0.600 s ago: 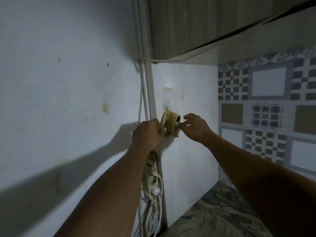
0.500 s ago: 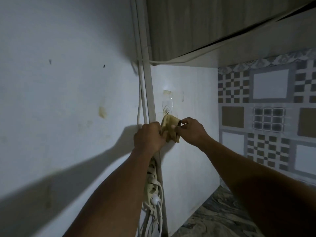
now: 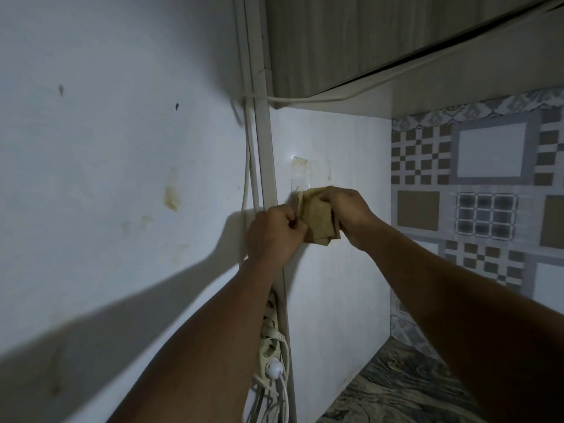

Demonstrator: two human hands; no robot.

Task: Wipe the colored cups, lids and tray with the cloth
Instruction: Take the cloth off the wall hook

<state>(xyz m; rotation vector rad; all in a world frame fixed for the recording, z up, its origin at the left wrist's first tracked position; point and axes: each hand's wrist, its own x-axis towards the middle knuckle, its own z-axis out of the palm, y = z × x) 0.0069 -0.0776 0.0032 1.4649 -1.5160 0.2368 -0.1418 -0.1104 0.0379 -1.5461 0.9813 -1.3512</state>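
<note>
Head view: my left grip (image 3: 276,236) is curled, pinching the cloth's (image 3: 317,221) near edge. My right grip (image 3: 345,212) is clenched over its top fold. The cloth is bunched between them, against the wall just below a clear hook (image 3: 300,181). No cups, lids or tray show, so I judge this is the cloth's step at the hook. Whether I am fetching or hanging it, I cannot tell. The next move calls for gentle handling there, sparing the hook's stuck pad and staying clear of the power strip (image 3: 271,340) below.
</note>
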